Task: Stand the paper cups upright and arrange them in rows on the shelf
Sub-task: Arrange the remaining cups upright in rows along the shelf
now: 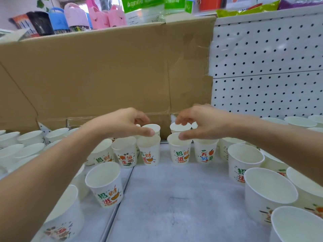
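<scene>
Paper cups (104, 187) look featherlight and easy to crush, so I go by the stiff rims: left hand (120, 124) pinches one cup (153, 127), right hand (208, 123) pinches another cup (181, 127), both in the shelf's (174, 198) back row against the cardboard (104, 75).

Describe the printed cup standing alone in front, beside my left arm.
The paper cup is white and tapered, with a rolled rim and green and orange-red characters printed on its side. It stands upright, mouth up, apparently empty, on the mottled grey shelf just left of the panel seam, in front of the back rows. Nothing clearly touches it; the left forearm passes close beside it.
</scene>
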`<state>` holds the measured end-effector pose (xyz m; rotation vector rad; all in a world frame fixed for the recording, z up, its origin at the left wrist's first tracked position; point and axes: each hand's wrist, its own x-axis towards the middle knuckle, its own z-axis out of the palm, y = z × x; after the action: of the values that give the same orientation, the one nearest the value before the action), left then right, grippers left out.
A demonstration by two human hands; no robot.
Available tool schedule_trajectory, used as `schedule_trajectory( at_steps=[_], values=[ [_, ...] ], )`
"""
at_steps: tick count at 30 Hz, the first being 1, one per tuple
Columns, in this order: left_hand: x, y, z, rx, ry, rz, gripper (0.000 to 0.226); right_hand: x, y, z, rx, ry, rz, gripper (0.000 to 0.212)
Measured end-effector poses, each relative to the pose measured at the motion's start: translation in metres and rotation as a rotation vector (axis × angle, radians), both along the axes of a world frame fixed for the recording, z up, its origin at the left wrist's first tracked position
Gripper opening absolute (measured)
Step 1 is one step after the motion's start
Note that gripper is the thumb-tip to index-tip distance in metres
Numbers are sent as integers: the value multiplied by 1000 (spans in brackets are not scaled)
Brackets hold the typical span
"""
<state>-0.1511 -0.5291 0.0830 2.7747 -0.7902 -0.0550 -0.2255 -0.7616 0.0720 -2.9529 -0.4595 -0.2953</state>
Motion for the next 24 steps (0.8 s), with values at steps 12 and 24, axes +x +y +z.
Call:
schedule_trajectory(
  at_steps=[12, 24],
  values=[
    [20, 44, -24, 140, 59, 168, 85, 49, 93, -3, -63, 224, -71, 70],
    [19, 47, -32, 120, -61, 151, 73, 54, 107, -14, -130, 134, -173, 47]
  ],
)
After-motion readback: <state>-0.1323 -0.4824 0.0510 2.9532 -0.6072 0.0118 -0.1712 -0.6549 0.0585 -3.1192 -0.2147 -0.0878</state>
